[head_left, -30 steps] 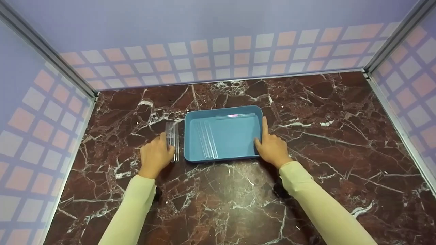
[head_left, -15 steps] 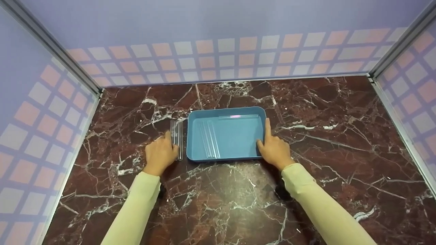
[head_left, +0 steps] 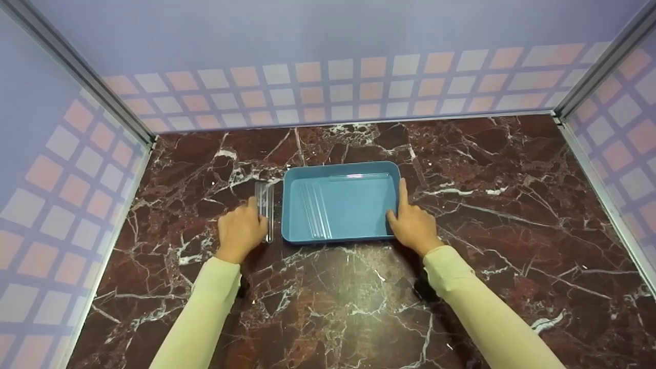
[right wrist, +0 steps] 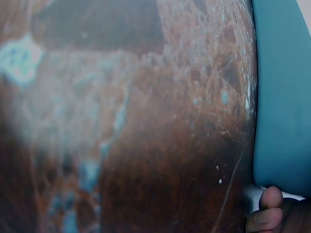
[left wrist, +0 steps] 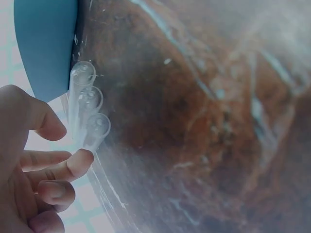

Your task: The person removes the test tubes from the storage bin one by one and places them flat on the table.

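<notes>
A blue rectangular tray lies between the hands. Inside it are several clear glass tubes at the left and another clear tube along the back wall. My left hand rests beside a small row of clear test tubes just left of the tray. Its index finger lies along their left side, and its thumb is near their front ends; in the left wrist view the thumb stands apart from them. My right hand grips the tray's right wall, thumb inside, index finger along the outside.
Dark red marble with white veins forms the table surface. Pale purple walls with pink and white squares enclose it at the back and both sides.
The left hand and the test tubes beside it shift slightly right, then a touch back left. The view shifts a little too. The right hand keeps its hold on the tray.
</notes>
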Demonstrator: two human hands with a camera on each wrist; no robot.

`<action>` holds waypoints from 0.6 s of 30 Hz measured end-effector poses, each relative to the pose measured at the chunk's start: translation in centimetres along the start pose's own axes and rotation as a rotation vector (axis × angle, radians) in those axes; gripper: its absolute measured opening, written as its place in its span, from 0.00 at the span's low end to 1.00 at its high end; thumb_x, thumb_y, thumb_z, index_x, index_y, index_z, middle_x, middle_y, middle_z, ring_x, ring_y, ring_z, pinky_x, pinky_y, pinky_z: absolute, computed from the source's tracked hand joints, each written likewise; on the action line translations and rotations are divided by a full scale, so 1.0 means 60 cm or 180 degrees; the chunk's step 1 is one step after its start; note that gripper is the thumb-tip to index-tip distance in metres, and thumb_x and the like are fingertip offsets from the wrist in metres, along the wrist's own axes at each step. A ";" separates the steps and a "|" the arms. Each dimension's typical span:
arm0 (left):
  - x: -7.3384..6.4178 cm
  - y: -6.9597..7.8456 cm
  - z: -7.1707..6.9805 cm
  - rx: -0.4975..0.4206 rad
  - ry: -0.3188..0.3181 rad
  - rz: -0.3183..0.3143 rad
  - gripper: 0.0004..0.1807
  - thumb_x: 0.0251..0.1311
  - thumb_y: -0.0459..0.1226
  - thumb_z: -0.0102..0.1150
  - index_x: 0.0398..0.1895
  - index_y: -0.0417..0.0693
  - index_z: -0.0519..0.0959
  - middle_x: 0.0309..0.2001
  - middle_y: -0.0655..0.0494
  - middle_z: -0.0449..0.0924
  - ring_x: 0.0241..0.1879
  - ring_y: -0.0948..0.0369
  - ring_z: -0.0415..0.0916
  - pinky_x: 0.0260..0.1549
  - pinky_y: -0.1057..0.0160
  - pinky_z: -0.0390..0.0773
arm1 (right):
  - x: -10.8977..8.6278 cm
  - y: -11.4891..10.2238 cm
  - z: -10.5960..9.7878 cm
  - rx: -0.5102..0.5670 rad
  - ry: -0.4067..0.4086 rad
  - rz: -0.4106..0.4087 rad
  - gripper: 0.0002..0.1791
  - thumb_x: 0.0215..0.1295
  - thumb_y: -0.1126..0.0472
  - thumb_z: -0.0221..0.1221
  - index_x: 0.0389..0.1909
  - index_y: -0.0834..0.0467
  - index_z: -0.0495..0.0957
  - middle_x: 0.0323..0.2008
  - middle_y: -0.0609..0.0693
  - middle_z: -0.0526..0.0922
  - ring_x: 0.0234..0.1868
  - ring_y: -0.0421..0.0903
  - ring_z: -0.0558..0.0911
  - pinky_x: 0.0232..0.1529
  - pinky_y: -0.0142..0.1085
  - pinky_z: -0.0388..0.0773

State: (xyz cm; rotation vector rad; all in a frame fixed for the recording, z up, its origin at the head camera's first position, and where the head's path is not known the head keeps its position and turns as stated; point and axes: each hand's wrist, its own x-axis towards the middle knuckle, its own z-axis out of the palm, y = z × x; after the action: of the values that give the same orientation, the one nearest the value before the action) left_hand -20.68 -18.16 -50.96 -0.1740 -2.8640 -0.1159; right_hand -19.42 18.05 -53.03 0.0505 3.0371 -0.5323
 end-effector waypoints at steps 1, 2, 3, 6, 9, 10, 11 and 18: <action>0.001 0.001 -0.001 0.0005 -0.0025 -0.0004 0.21 0.48 0.40 0.53 0.46 0.39 0.73 0.22 0.40 0.78 0.17 0.42 0.74 0.11 0.47 0.65 | 0.000 0.000 0.000 0.0007 -0.0001 0.0002 0.43 0.64 0.44 0.45 0.71 0.53 0.32 0.25 0.62 0.82 0.19 0.55 0.78 0.18 0.48 0.68; 0.002 0.001 -0.002 0.0004 -0.0045 -0.0010 0.21 0.48 0.40 0.53 0.47 0.39 0.73 0.22 0.40 0.78 0.18 0.42 0.74 0.12 0.47 0.65 | 0.000 0.000 0.000 0.0013 0.0013 0.0000 0.43 0.63 0.44 0.45 0.71 0.53 0.33 0.26 0.62 0.82 0.20 0.56 0.79 0.19 0.48 0.68; 0.004 0.002 -0.002 0.0001 -0.0068 -0.0014 0.21 0.48 0.40 0.53 0.47 0.40 0.73 0.23 0.40 0.78 0.18 0.42 0.74 0.12 0.47 0.65 | 0.000 0.000 0.000 0.0020 0.0021 -0.0004 0.43 0.63 0.44 0.45 0.71 0.53 0.33 0.27 0.63 0.82 0.21 0.56 0.79 0.20 0.49 0.69; 0.009 0.007 -0.004 -0.0010 -0.0083 -0.0006 0.21 0.48 0.40 0.53 0.47 0.40 0.73 0.23 0.41 0.79 0.19 0.42 0.74 0.13 0.47 0.65 | 0.000 0.001 0.000 0.0022 0.0039 -0.0002 0.43 0.63 0.44 0.45 0.71 0.53 0.33 0.28 0.63 0.82 0.21 0.56 0.79 0.21 0.50 0.70; 0.015 0.014 -0.007 -0.0012 -0.0033 0.0043 0.18 0.48 0.40 0.52 0.42 0.40 0.74 0.21 0.42 0.78 0.17 0.44 0.73 0.12 0.48 0.64 | 0.001 0.003 0.001 0.0026 0.0044 0.0001 0.43 0.63 0.44 0.45 0.71 0.53 0.33 0.28 0.63 0.83 0.22 0.57 0.79 0.22 0.50 0.70; 0.016 0.017 -0.007 -0.0020 0.0001 0.0056 0.17 0.47 0.40 0.52 0.40 0.40 0.74 0.21 0.43 0.77 0.16 0.44 0.73 0.11 0.49 0.64 | 0.001 0.003 0.002 0.0028 0.0042 0.0002 0.43 0.63 0.44 0.45 0.71 0.53 0.33 0.29 0.63 0.83 0.22 0.57 0.79 0.22 0.50 0.70; 0.017 0.020 -0.008 -0.0028 0.0020 0.0066 0.16 0.47 0.40 0.52 0.39 0.40 0.74 0.20 0.44 0.77 0.16 0.45 0.72 0.11 0.49 0.64 | 0.001 0.002 0.002 0.0027 0.0039 0.0002 0.43 0.63 0.44 0.45 0.71 0.53 0.33 0.29 0.63 0.83 0.22 0.57 0.79 0.23 0.50 0.70; 0.026 0.048 -0.011 -0.0014 0.0067 0.0197 0.14 0.48 0.39 0.51 0.38 0.42 0.74 0.18 0.45 0.75 0.14 0.47 0.71 0.09 0.50 0.63 | -0.001 0.002 0.000 0.0034 0.0026 0.0011 0.43 0.63 0.44 0.45 0.71 0.53 0.32 0.30 0.64 0.83 0.24 0.58 0.80 0.24 0.51 0.71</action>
State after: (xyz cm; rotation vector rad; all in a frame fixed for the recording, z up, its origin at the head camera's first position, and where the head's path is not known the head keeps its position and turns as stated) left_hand -21.61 -15.21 -49.74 -0.2606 -2.8343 -0.1110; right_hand -19.36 18.18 -53.07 0.0585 3.0418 -0.5494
